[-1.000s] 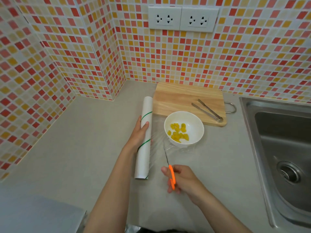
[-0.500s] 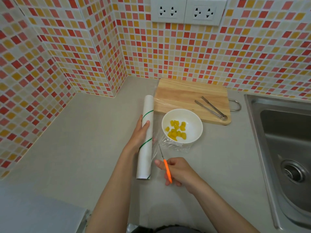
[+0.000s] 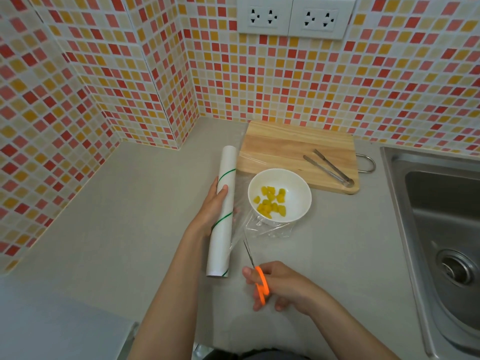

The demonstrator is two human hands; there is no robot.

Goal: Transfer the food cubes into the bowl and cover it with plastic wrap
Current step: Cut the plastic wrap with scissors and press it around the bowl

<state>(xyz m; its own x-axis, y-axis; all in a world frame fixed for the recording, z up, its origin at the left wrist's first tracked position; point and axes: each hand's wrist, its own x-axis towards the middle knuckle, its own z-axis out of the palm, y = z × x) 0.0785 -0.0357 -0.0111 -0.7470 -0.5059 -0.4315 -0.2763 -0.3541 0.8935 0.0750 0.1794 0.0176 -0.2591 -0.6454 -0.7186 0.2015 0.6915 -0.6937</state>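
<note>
A white bowl [image 3: 296, 183] holding several yellow food cubes [image 3: 271, 202] stands on the grey counter in front of the wooden cutting board [image 3: 285, 144]. A white plastic wrap roll [image 3: 223, 229] with green stripes lies to the bowl's left, and my left hand [image 3: 211, 206] presses on its middle. Clear film [image 3: 262, 227] stretches from the roll toward the bowl and bunches at the bowl's near side. My right hand [image 3: 283, 287] grips orange-handled scissors [image 3: 255, 271], whose blades point up at the film's near edge beside the roll.
Metal tongs [image 3: 330, 167] lie on the right part of the cutting board. A steel sink [image 3: 441, 229] fills the right side. Tiled walls close the back and left, with two sockets [image 3: 293, 18] above the board.
The scissors' blades have moved left toward the roll, to the film's near edge. My left hand stays on the roll. The view has shifted slightly.
</note>
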